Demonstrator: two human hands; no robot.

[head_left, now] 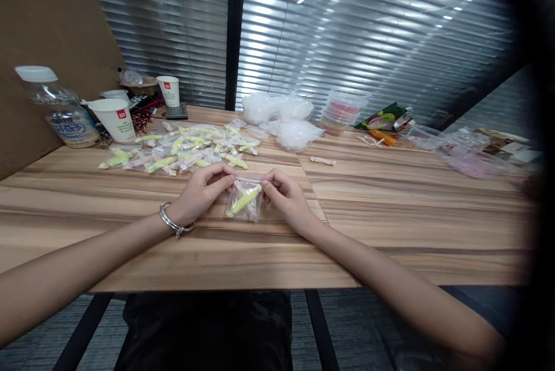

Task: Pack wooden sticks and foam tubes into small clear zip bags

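Note:
A small clear zip bag (254,212) hangs between my hands just above the wooden table, its top edge level. Inside it lie a yellow-green stick-shaped piece (243,202) and a pale pinkish one, partly hidden behind it. My left hand (207,187) pinches the bag's upper left corner. At the upper right corner my right hand (284,193) grips it between thumb and fingers. Beyond my left hand spreads a pile of similar filled bags (191,148). One loose pale pink stick (322,160) lies on the table past my right hand.
Paper cups (117,121) and a plastic bottle (65,111) stand at the back left. Bundles of clear plastic bags (297,134) and stacked plastic tubs (341,112) sit along the back. Orange and green packets (384,128) and crumpled plastic (472,154) lie at the right.

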